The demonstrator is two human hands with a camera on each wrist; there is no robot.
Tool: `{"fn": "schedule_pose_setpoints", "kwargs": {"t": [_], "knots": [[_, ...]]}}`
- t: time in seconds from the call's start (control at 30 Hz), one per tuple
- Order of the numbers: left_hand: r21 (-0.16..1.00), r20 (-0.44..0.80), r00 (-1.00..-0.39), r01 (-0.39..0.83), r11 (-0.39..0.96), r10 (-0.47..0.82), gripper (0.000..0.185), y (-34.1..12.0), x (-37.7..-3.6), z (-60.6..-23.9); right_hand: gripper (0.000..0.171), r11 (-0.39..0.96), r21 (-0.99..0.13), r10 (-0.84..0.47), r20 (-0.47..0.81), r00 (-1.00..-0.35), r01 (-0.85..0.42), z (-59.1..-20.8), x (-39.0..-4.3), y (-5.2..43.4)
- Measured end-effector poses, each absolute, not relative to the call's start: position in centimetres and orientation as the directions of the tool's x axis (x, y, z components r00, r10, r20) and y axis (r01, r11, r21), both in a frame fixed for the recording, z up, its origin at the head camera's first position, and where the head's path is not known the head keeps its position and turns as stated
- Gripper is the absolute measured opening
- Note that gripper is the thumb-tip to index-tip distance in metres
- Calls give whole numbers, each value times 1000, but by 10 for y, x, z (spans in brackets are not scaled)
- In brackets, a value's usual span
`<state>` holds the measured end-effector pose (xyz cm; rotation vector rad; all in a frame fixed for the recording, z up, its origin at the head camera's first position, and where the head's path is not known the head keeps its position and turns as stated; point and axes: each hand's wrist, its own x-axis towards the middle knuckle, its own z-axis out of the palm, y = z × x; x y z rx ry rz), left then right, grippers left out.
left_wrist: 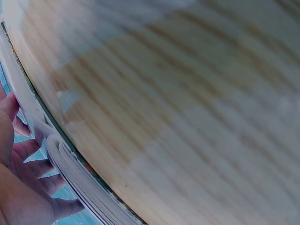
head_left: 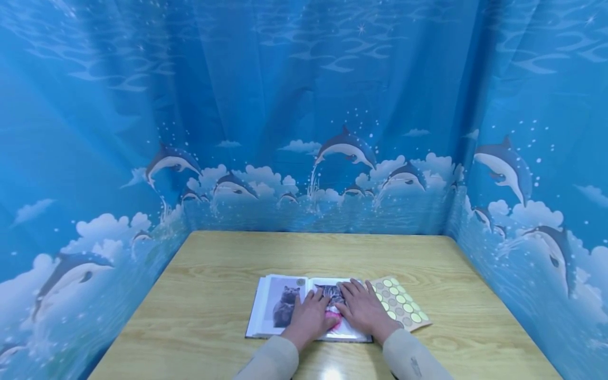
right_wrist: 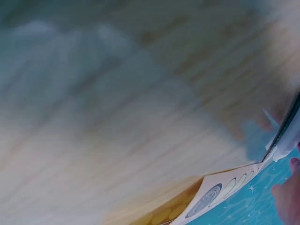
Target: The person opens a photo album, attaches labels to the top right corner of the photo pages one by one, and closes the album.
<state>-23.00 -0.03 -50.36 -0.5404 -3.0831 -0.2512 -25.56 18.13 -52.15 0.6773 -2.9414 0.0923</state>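
Observation:
An open photo album [head_left: 280,306] lies on the wooden table [head_left: 228,264], showing a grey cat picture on its left page. My left hand [head_left: 310,315] lies flat on the middle of the album, fingers straight. My right hand [head_left: 362,307] presses flat on the right page, over another cat photo [head_left: 331,292] and something pink [head_left: 332,320]. In the left wrist view my left hand [left_wrist: 23,178] rests beside the album's page edges [left_wrist: 70,164]. The right wrist view shows only a fingertip [right_wrist: 288,192] at the corner.
A sheet of round pale-green stickers [head_left: 401,305] lies just right of the album, its corner [right_wrist: 220,192] visible in the right wrist view. Blue dolphin-print curtains [head_left: 304,132] wall the table on three sides. Bare tabletop stretches behind and to the left.

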Motion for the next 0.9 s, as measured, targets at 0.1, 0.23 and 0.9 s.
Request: {"fn": "schedule_pose_setpoints", "kwargs": {"t": [0.1,0.23,0.9], "knots": [[165,23,-940,339,926,340,69,-1,-230,-502,63,898,-30,-432,136,-891,-440,-522,-257,181],[178,15,-941,334,926,337,70,-1,-229,-501,62,892,-58,-435,155,-887,-448,-521,-258,180],[194,5,-945,321,927,326,70,-1,-227,-498,67,908,-98,-400,82,-913,-406,-517,-258,167]]}}
